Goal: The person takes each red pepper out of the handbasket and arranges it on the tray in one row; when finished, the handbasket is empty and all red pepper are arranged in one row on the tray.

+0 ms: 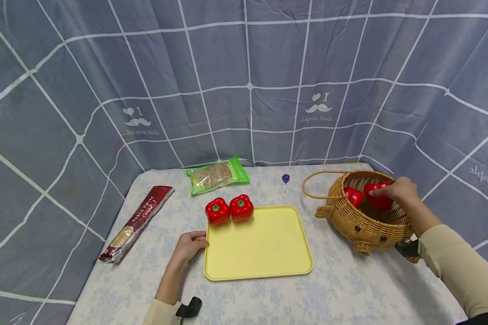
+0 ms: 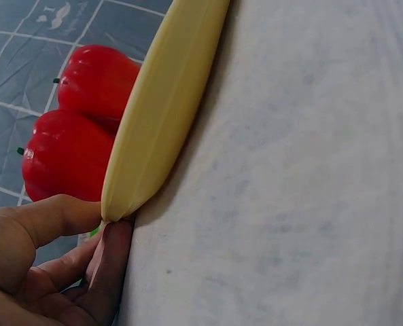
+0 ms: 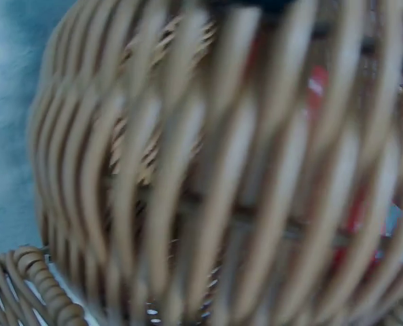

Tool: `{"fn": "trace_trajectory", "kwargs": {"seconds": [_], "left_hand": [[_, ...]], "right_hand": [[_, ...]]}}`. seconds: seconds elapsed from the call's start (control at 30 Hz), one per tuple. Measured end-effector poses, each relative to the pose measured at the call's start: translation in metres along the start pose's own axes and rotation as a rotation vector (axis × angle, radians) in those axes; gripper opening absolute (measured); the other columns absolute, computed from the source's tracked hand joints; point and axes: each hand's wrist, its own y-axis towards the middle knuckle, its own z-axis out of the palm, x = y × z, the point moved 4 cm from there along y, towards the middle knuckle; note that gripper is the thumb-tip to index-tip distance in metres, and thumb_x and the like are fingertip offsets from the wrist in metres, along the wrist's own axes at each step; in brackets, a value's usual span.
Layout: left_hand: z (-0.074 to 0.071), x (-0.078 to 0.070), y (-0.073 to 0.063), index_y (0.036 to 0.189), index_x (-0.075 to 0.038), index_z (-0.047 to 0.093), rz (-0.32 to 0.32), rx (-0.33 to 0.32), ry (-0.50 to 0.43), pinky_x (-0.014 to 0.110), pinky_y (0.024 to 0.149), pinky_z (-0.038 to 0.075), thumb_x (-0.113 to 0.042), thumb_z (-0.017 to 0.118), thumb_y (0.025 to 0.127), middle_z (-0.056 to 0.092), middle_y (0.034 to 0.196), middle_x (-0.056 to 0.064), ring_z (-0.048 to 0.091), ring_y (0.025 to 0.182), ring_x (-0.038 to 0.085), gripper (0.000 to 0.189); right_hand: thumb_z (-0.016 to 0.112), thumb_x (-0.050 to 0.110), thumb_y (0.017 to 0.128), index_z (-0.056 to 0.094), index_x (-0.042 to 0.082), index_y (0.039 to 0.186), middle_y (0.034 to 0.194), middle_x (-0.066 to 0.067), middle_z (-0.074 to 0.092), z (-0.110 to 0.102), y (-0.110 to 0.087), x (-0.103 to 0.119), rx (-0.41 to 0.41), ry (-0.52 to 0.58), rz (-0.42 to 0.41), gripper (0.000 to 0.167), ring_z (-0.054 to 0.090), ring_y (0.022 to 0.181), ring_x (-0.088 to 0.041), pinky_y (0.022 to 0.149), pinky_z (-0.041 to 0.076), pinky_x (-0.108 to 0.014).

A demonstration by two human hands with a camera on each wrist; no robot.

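Observation:
My left hand (image 1: 189, 246) pinches the left edge of a yellow tray (image 1: 260, 246) between thumb and fingers; the left wrist view shows the tray's corner (image 2: 123, 204) in that pinch. Two red bell peppers (image 1: 218, 212) sit side by side at the tray's far left corner. At the right, my right hand (image 1: 400, 192) reaches over the rim of a wicker basket (image 1: 345, 221) and grips a red bell pepper (image 1: 378, 201) inside it. Another round red piece (image 1: 354, 197) lies beside it in the basket. Basket weave (image 3: 215, 170) fills the right wrist view and hides that hand.
A dark red pasta packet (image 1: 137, 223) lies at the left. Behind the tray are a green-edged clear bag (image 1: 217, 176) and a purple lollipop (image 1: 285, 178). The basket's handle (image 1: 309, 185) leans left. Grey-blue gridded cloth (image 1: 227, 108) hangs round the table.

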Motion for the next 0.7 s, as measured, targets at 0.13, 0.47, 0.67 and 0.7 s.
{"fn": "trace_trajectory", "kwargs": {"seconds": [0.13, 0.47, 0.67, 0.7], "left_hand": [[0.000, 0.000, 0.000, 0.117, 0.009, 0.064, -0.005, 0.006, -0.013, 0.021, 0.066, 0.053, 0.000, 0.067, 0.082, 0.068, 0.093, 0.012, 0.061, 0.077, 0.010, 0.037], [-0.001, 0.000, -0.001, 0.118, 0.008, 0.063, -0.017, 0.013, -0.012, 0.023, 0.069, 0.053, 0.000, 0.067, 0.082, 0.068, 0.096, 0.013, 0.061, 0.078, 0.011, 0.037], [0.000, -0.001, -0.001, 0.119, 0.009, 0.063, -0.015, 0.012, -0.011, 0.022, 0.067, 0.053, 0.000, 0.067, 0.083, 0.067, 0.094, 0.011, 0.061, 0.077, 0.010, 0.037], [0.000, -0.001, -0.001, 0.119, 0.009, 0.063, -0.015, 0.011, -0.012, 0.022, 0.067, 0.053, 0.000, 0.066, 0.083, 0.067, 0.093, 0.011, 0.061, 0.077, 0.010, 0.037]], "right_hand": [[0.079, 0.042, 0.076, 0.048, -0.019, 0.125, 0.112, -0.033, 0.050, -0.007, -0.002, 0.000, 0.020, 0.080, 0.020, 0.084, 0.044, 0.099, -0.042, 0.075, 0.047, -0.041], [0.074, 0.043, 0.083, 0.028, -0.012, 0.147, 0.105, -0.003, 0.053, -0.018, -0.002, -0.004, 0.146, 0.315, -0.008, 0.096, 0.055, 0.070, 0.003, 0.067, 0.052, -0.020], [0.073, 0.021, 0.087, 0.052, 0.012, 0.131, 0.084, 0.024, 0.062, -0.018, -0.006, 0.006, 0.289, 0.754, -0.019, 0.050, 0.062, 0.077, 0.008, 0.073, 0.055, -0.015], [0.072, 0.016, 0.087, 0.058, 0.016, 0.120, 0.083, 0.022, 0.065, -0.018, -0.007, 0.009, 0.321, 0.838, -0.020, 0.036, 0.064, 0.079, 0.007, 0.073, 0.055, -0.016]]}}
